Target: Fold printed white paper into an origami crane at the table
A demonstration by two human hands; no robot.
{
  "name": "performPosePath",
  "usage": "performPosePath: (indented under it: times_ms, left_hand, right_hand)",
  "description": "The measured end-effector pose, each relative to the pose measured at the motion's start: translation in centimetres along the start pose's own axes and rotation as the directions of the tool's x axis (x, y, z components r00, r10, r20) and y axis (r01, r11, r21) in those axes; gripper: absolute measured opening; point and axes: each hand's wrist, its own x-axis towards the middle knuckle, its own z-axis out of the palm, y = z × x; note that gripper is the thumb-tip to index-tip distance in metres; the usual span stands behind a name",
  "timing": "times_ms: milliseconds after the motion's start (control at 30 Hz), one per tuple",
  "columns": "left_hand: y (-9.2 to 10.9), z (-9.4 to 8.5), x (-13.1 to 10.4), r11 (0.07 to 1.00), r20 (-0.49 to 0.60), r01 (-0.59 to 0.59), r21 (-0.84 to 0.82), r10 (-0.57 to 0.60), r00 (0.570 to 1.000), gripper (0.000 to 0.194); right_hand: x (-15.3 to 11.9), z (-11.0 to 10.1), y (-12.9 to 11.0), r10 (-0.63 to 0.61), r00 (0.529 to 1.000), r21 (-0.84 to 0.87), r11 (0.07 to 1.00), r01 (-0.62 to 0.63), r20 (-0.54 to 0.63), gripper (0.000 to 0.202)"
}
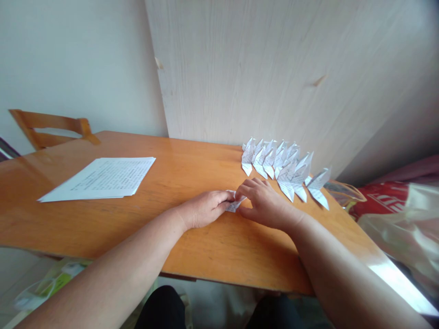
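Observation:
A small piece of folded printed paper point(232, 207) lies low over the table, between my two hands. My left hand point(210, 208) pinches its left side between thumb and fingers. From the right, my right hand point(264, 203) curves over the paper, fingertips on its raised flap and thumb near its lower right edge. My fingers cover part of the folds. Beyond my right hand stand several folded paper pieces point(287, 176), pointed and printed like this one, set in close rows. One such piece point(318, 185) stands a little apart at the right end.
A stack of printed sheets point(106, 178) lies on the left of the wooden table point(185, 160). Behind the left end is a wooden chair point(58, 123). A pale panel point(240, 68) borders the back. Red and whitish bags point(380, 198) crowd the right edge.

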Motion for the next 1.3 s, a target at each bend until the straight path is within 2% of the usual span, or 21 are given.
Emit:
performPosePath:
  times_ms: [367,733,933,1133,1300]
  left_hand:
    - [0.3,-0.2,0.0,0.998,-0.021,0.059,0.008,-0.059,0.998,0.025]
    - [0.1,0.1,0.1,0.997,-0.016,0.071,-0.005,-0.071,0.997,0.022]
    - [0.0,0.3,-0.1,0.997,-0.047,0.074,0.011,-0.073,0.996,0.021]
    - [-0.2,0.3,-0.2,0.997,-0.035,0.068,0.048,-0.066,0.997,0.028]
    - [0.0,0.0,-0.3,0.981,-0.002,0.018,0.192,-0.018,1.000,0.031]
  right_hand:
    - [0.3,0.9,0.0,0.002,1.000,-0.133,0.991,-0.005,-0.023,0.015]
    - [0.3,1.0,-0.4,-0.043,0.999,-0.116,0.992,0.039,-0.031,0.009]
    - [0.2,1.0,-0.4,-0.039,0.999,-0.114,0.993,0.035,-0.033,0.009]
    - [0.2,1.1,-0.5,-0.057,0.998,-0.127,0.990,0.056,-0.002,0.009]
    - [0.2,0.9,0.5,-0.065,0.998,0.066,0.996,0.064,0.007,0.011]
